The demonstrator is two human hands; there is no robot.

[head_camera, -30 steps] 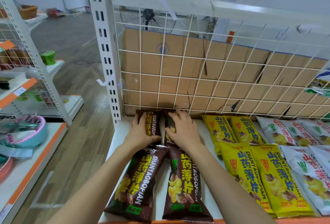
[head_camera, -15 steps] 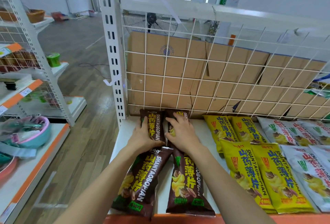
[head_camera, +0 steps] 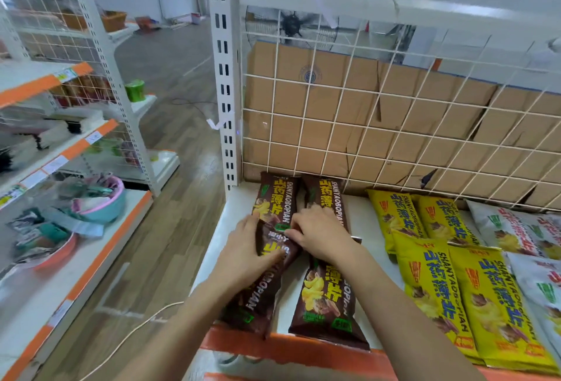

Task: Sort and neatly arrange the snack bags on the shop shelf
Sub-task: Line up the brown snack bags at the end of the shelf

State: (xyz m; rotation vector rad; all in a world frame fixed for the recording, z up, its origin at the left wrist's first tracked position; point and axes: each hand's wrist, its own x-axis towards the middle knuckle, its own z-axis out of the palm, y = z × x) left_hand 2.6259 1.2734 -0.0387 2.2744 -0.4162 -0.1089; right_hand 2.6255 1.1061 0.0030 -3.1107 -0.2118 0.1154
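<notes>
Four brown snack bags lie at the left end of the white shelf point(head_camera: 365, 216): two at the back point(head_camera: 274, 198) point(head_camera: 329, 194) and two in front. My left hand point(head_camera: 246, 254) grips the upper part of the front-left brown bag point(head_camera: 261, 301), which lies tilted, thumb across its face. My right hand point(head_camera: 321, 233) rests over the top of the front-right brown bag point(head_camera: 329, 304), and its fingertips pinch the top edge of the front-left bag. Yellow bags point(head_camera: 431, 289) and white bags point(head_camera: 513, 229) lie in rows to the right.
A white wire grid point(head_camera: 394, 125) backed by cardboard closes the shelf's rear, with a slotted post point(head_camera: 224, 77) at its left corner. The shelf's front lip is orange point(head_camera: 303, 347). Across the aisle, another shelf unit holds bowls point(head_camera: 100, 201). A cable point(head_camera: 136, 329) lies on the floor.
Both hands have come back toward me, off the two rear brown bags and onto the tops of the front ones. The rear bags now lie uncovered against the grid.
</notes>
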